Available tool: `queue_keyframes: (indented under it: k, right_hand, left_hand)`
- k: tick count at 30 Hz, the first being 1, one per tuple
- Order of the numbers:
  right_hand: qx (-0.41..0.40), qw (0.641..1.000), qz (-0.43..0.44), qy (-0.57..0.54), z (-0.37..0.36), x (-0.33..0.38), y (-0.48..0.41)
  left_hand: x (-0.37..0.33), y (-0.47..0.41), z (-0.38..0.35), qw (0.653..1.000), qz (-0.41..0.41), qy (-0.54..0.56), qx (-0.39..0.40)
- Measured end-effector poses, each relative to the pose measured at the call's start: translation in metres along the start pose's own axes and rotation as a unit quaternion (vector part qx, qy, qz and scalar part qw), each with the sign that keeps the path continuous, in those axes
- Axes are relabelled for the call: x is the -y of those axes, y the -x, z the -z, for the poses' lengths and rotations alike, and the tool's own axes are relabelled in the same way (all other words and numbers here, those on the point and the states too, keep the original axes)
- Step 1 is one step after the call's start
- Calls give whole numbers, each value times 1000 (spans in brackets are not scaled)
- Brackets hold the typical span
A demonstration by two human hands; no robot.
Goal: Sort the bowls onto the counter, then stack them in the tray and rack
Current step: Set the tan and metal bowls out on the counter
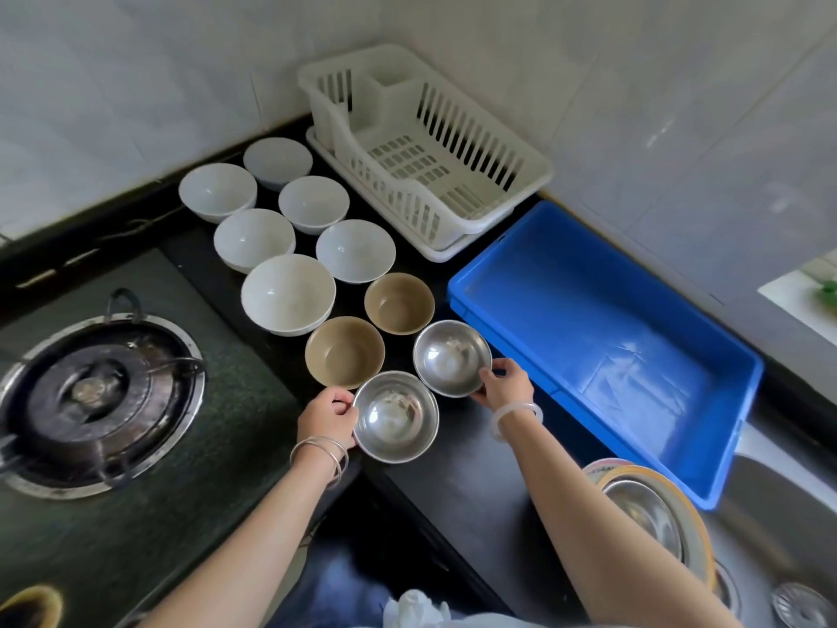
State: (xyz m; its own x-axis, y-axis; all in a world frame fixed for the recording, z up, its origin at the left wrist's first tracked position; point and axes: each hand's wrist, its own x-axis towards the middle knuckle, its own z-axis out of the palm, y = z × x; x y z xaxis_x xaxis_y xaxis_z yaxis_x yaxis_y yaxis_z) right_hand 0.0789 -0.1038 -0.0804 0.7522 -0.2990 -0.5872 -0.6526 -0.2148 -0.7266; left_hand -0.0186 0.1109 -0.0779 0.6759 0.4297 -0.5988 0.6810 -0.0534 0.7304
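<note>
Steel bowls on black counter (457, 451): left hand (327, 421) pinches near bowl (395, 417) rim, right hand (506, 385) pinches far bowl (452, 358) rim, beside blue tray (679, 455).

The left hand (328, 417) grips the nearer steel bowl (395, 417) at its left rim; the right hand (505, 387) grips the farther steel bowl (452, 358) at its right rim. Beyond the grips stand tan bowls (345, 352), then white bowls (288, 292); a blue tray (602, 337) lies right of them.
</note>
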Motion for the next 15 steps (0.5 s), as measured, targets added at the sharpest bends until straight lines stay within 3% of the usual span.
queue_keyframes:
  k: [15]
  right_hand:
    - [-10, 1000, -15, -6, -5, -4, -4]
  left_hand:
    - [-3, 0, 0, 999, -14, -39, 0]
